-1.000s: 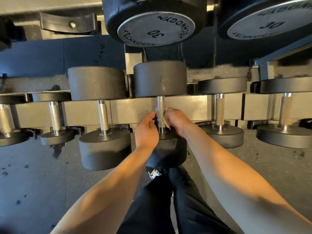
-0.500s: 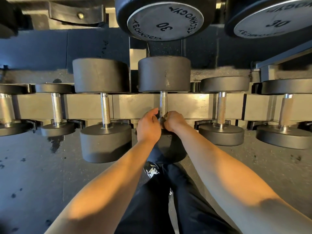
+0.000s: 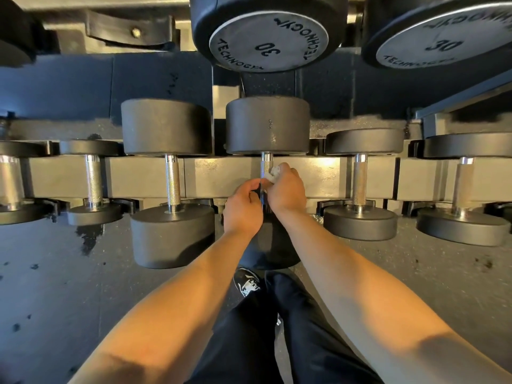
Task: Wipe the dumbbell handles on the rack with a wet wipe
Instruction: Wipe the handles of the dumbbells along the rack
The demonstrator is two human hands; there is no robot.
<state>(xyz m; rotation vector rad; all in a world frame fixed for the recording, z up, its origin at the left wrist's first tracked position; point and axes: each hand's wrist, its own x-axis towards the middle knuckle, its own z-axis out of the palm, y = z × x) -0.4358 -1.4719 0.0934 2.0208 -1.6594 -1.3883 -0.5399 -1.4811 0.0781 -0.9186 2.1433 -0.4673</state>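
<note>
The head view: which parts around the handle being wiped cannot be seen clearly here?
- Lower part of the middle handle: head view, covered by the left hand and right hand.
- Wet wipe: only a white bit shows; the right hand hides the rest.
- Near head of that dumbbell: mostly behind both forearms.
- Leftmost dumbbell: cut off by the left edge.
</note>
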